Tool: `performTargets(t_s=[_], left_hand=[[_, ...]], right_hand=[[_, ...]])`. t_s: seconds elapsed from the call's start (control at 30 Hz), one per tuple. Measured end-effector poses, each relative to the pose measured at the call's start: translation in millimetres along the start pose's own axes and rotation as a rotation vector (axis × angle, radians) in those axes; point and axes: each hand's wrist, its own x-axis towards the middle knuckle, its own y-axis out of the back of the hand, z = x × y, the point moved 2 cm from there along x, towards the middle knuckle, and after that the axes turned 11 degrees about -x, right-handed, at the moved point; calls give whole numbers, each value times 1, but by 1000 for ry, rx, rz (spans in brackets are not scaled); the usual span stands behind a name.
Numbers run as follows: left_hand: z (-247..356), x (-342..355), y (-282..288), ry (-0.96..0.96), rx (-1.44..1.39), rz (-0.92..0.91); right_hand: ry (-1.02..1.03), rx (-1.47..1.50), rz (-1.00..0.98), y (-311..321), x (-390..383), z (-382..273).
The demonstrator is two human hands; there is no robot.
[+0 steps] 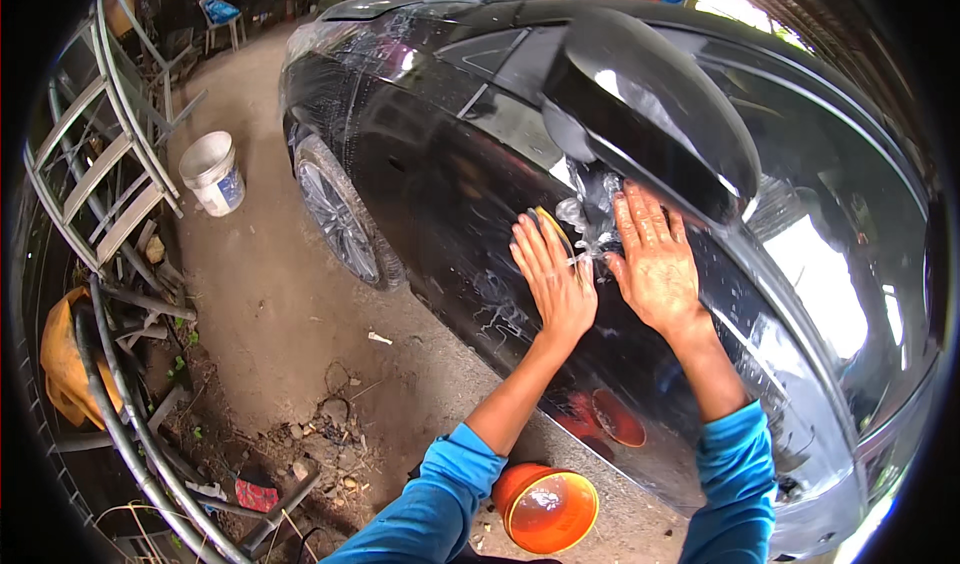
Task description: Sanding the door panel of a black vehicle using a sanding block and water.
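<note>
My left hand (553, 274) presses a thin yellow pad (548, 219), a sponge or cloth, against the black car door (420, 214), fingers straight over it. My right hand (652, 259) lies open on the wet bodywork just under the side mirror (650, 114), fingers slightly apart. Between my two hands, whitish suds or water (585, 214) streak the dark surface; what exactly they are is hard to tell. More streaks show lower on the door.
At the left stand metal frames (105, 154), a white bucket (212, 189) and a yellow plastic object (70, 364). The front wheel (330, 214) rests on dirt ground. An orange bucket (550, 504) sits below my arms. A chair (220, 19) is farther back.
</note>
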Motion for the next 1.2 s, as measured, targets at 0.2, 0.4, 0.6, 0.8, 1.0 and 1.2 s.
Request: performTargets(t_s=[0.2, 0.4, 0.6, 0.8, 1.0, 1.2], left_hand=[[3, -11, 20, 117, -214, -96], [4, -27, 59, 368, -494, -14], [-3, -23, 83, 518, -395, 123], [68, 2, 53, 313, -205, -89], [112, -2, -28, 239, 60, -217], [-11, 107, 22, 549, 49, 227]], right_hand=[[211, 82, 17, -25, 126, -44], [190, 6, 48, -37, 207, -76], [631, 220, -12, -42, 75, -61], [645, 192, -355, 24, -64, 57], [531, 264, -368, 32, -67, 142], [633, 233, -440, 34, -57, 148]])
